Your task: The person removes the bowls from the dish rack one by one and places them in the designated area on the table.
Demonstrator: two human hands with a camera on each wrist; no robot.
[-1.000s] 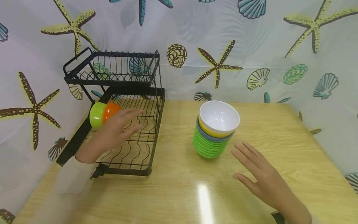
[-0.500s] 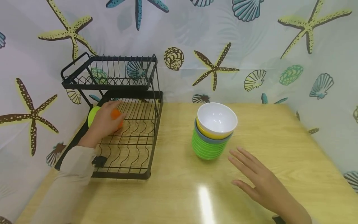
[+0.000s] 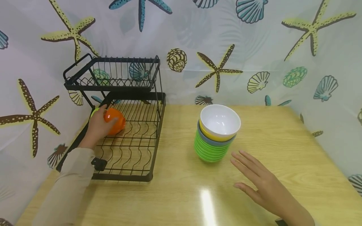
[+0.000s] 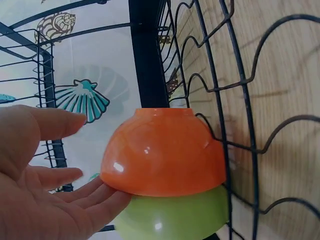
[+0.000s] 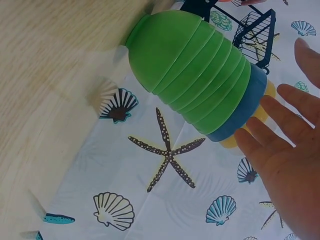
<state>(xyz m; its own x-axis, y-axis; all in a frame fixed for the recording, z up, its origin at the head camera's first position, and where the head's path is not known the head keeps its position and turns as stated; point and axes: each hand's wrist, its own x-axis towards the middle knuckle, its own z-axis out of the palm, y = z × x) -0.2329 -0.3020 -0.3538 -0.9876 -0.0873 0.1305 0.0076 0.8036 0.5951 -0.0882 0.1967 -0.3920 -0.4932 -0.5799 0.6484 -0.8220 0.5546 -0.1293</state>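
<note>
An orange bowl [image 4: 162,155] stands on its side in the lower tier of the black dish rack [image 3: 156,138], with a lime green bowl [image 4: 175,215] right beside it. My left hand [image 3: 97,127] is at the orange bowl's rim. In the left wrist view its fingertips [image 4: 117,195] touch that rim, near the seam between both bowls, while the thumb stands apart. On the table, a stack of bowls [image 3: 210,147] has several green ones below, then blue, yellow and a white bowl [image 3: 222,121] on top. My right hand [image 3: 263,182] is held with fingers extended to the stack's right, holding nothing.
The rack's upper basket [image 3: 113,84] overhangs the back of the lower tier. A curtain [image 3: 181,34] printed with starfish and shells encloses the back and sides of the wooden table [image 3: 175,197].
My left hand has moved left and back over the orange bowl, then to its left side by the rim. The right hand stays nearly still, and the bowl stack stands where it was.
</note>
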